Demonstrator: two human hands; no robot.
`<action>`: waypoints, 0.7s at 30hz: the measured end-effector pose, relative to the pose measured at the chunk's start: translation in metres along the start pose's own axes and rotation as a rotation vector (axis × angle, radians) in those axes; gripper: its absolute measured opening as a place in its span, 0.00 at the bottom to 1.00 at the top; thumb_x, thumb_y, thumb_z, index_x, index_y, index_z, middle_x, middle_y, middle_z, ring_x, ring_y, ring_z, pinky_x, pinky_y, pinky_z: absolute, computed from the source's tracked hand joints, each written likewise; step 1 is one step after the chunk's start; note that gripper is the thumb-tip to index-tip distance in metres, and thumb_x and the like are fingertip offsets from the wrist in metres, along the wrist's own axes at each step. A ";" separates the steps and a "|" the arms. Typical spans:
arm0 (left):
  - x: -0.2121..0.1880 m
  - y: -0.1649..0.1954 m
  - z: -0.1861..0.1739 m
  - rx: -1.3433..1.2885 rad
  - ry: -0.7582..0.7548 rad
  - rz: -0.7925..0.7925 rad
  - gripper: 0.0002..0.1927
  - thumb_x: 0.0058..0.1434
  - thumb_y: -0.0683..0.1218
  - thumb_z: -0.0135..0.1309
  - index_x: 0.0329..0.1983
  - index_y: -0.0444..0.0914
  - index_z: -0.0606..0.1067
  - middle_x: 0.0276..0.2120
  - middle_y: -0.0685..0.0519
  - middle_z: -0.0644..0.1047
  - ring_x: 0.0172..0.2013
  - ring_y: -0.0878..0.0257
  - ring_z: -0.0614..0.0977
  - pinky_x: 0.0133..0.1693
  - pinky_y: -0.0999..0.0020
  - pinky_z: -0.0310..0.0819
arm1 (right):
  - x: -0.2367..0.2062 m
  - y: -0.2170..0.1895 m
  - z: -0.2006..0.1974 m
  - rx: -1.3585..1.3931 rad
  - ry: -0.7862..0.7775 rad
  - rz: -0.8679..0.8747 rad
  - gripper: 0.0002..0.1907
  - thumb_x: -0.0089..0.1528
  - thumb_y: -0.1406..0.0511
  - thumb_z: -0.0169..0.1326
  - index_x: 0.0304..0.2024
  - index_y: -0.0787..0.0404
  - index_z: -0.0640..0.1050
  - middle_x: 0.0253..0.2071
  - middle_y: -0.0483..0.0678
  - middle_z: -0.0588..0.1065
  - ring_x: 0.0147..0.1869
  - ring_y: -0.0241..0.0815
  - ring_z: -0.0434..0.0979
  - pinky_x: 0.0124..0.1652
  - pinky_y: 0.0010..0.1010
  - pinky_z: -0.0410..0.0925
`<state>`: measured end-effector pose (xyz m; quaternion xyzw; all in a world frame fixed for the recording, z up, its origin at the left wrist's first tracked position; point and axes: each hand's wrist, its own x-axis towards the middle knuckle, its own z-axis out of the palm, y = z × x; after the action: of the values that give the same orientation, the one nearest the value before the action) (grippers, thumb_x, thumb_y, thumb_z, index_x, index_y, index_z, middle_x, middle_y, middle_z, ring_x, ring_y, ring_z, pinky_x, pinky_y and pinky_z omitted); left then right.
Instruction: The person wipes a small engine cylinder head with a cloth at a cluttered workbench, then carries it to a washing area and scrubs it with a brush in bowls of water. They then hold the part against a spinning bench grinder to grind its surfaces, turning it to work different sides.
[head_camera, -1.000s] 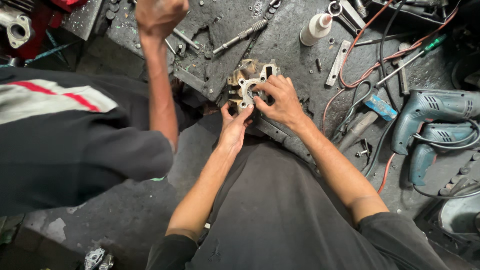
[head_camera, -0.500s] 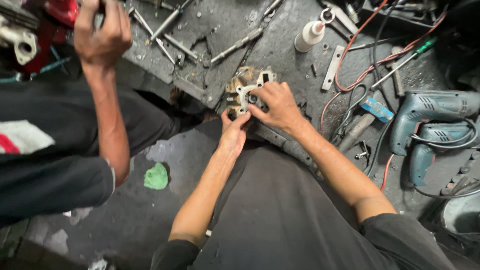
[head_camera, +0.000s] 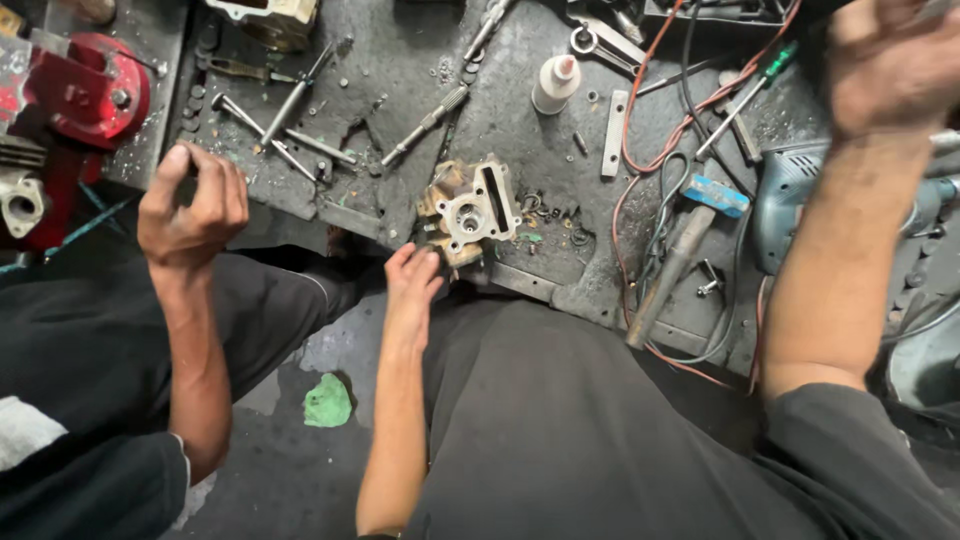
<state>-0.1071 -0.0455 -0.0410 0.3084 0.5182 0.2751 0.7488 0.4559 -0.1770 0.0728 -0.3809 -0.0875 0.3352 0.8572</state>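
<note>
A tan, grimy metal engine part (head_camera: 472, 208) with a round central bore sits at the near edge of the dirty workbench (head_camera: 560, 280). My left hand (head_camera: 412, 282) reaches up from below and grips the part's lower left corner with its fingertips. My right hand (head_camera: 888, 62) is lifted high at the upper right, well away from the part, blurred, with its fingers partly out of view. I cannot see anything in it.
Another person's hand (head_camera: 190, 205) hovers clenched at the left bench edge, near a red machine (head_camera: 85, 95). Long bolts (head_camera: 425, 125), a white bottle (head_camera: 555, 82), a flat bar (head_camera: 613, 132), red cables (head_camera: 650, 110), a screwdriver (head_camera: 745, 95) and a blue drill (head_camera: 800, 200) lie around. A green rag (head_camera: 328, 402) lies on the floor.
My right hand has let go of the engine part and swung up to the right. The other person's hand has dropped toward the bench edge. The camera has moved closer.
</note>
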 end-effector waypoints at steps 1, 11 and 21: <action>0.004 0.004 -0.005 0.081 0.020 0.048 0.31 0.64 0.47 0.58 0.67 0.39 0.60 0.61 0.47 0.72 0.57 0.62 0.75 0.56 0.62 0.71 | 0.002 0.009 0.001 -0.055 -0.038 0.031 0.15 0.75 0.61 0.58 0.35 0.57 0.71 0.28 0.43 0.66 0.31 0.37 0.67 0.29 0.29 0.58; -0.003 0.053 0.032 0.875 0.055 0.735 0.29 0.61 0.48 0.63 0.63 0.37 0.67 0.61 0.44 0.72 0.62 0.51 0.74 0.63 0.55 0.67 | 0.077 0.046 0.031 -1.759 -0.824 0.272 0.15 0.63 0.62 0.61 0.51 0.62 0.80 0.40 0.49 0.80 0.40 0.40 0.78 0.37 0.34 0.72; 0.004 0.073 0.135 1.845 0.012 0.874 0.67 0.30 0.64 0.76 0.74 0.44 0.56 0.70 0.39 0.56 0.65 0.33 0.59 0.58 0.28 0.55 | -0.197 0.149 0.046 -1.432 -1.435 0.776 0.21 0.64 0.47 0.51 0.44 0.55 0.80 0.36 0.47 0.81 0.41 0.41 0.80 0.43 0.37 0.72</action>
<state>0.0151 -0.0187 0.0477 0.9259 0.3739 0.0191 0.0507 0.2116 -0.2033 0.0195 -0.5095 -0.6172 0.5992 0.0204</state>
